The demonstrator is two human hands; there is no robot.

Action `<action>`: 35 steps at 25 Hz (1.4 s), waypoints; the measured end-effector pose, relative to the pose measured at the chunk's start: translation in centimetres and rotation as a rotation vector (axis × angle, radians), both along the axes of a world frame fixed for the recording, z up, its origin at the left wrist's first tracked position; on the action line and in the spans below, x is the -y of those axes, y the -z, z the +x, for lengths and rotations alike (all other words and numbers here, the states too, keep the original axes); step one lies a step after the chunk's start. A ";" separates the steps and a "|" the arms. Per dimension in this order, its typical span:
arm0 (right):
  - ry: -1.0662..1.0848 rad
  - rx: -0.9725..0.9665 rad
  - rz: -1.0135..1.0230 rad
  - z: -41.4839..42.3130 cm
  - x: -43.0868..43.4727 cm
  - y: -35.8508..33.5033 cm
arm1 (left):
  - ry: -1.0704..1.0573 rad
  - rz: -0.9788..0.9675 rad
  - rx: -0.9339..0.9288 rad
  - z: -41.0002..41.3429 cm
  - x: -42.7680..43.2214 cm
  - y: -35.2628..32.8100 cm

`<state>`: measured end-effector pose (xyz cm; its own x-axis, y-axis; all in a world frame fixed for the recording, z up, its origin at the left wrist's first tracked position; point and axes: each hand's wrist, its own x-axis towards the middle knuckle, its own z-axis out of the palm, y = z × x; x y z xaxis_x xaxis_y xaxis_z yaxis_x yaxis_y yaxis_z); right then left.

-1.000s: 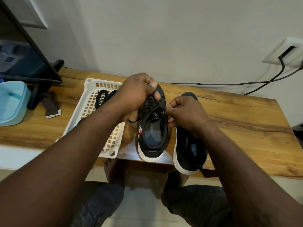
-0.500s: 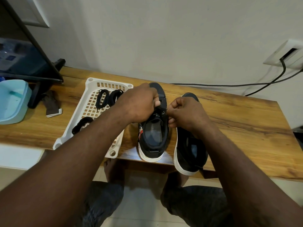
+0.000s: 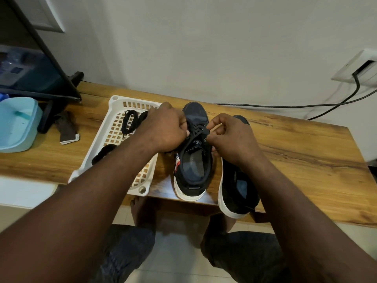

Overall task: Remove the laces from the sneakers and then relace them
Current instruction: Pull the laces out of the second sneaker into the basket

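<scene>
Two black sneakers with white soles stand side by side on the wooden table, toes away from me. The left sneaker has a black lace crossed through its eyelets. My left hand pinches the lace at the shoe's left side. My right hand pinches the lace at its right side. The right sneaker lies partly under my right wrist, and no lace shows on it.
A white slotted basket left of the shoes holds black lace bundles. Further left are a pale blue tub, a brown cloth and a black monitor stand. A black cable runs along the wall.
The left sneaker's toe, lifted a second ago, now lies flat on the table. My left hand has come down from the toe to the lace, and the crossed lace now shows between my hands.
</scene>
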<state>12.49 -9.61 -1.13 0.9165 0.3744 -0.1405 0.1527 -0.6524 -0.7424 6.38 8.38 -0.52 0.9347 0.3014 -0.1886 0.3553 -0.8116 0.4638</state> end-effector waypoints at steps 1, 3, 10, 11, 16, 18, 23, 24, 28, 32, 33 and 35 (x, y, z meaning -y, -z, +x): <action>-0.040 0.051 -0.017 -0.1 -0.2 -0.1 | -0.019 0.009 0.006 -0.3 0.1 -0.2; -0.129 0.127 -0.063 -0.3 -0.6 -0.3 | -0.029 0.041 0.044 -0.7 0.1 -0.8; -0.258 0.302 -0.219 -0.6 -1.1 0.7 | 0.026 -0.018 0.013 -1.5 1.8 -0.7; -0.255 0.335 -0.229 -0.8 -1.1 0.8 | 0.010 -0.057 0.010 -1.3 1.6 -0.7; -0.237 0.473 -0.293 -1.2 -1.1 1.2 | -0.076 -0.278 -0.046 -1.0 0.2 -0.5; -0.245 0.496 -0.332 -1.4 -1.2 1.5 | -0.097 -0.246 -0.022 -0.7 0.1 -0.1; -0.145 0.161 -0.022 -0.5 -1.2 1.4 | -0.153 -0.275 -0.044 -0.3 0.0 0.5; -0.149 0.152 0.000 -0.5 -1.2 1.4 | -0.169 -0.304 -0.049 -0.4 -0.1 0.6; -0.241 0.335 -0.145 -1.2 -1.5 1.9 | -0.183 -0.355 -0.036 -0.6 -0.2 0.4; -0.332 0.450 -0.162 -1.2 -1.5 1.4 | -0.171 -0.393 -0.047 -0.8 -0.2 0.2; -0.345 0.434 -0.166 -1.4 -1.5 1.3 | -0.174 -0.401 -0.050 -0.8 -0.2 0.2; -0.344 0.419 -0.196 -1.6 -1.8 1.2 | -0.180 -0.409 -0.052 -0.9 -0.3 0.1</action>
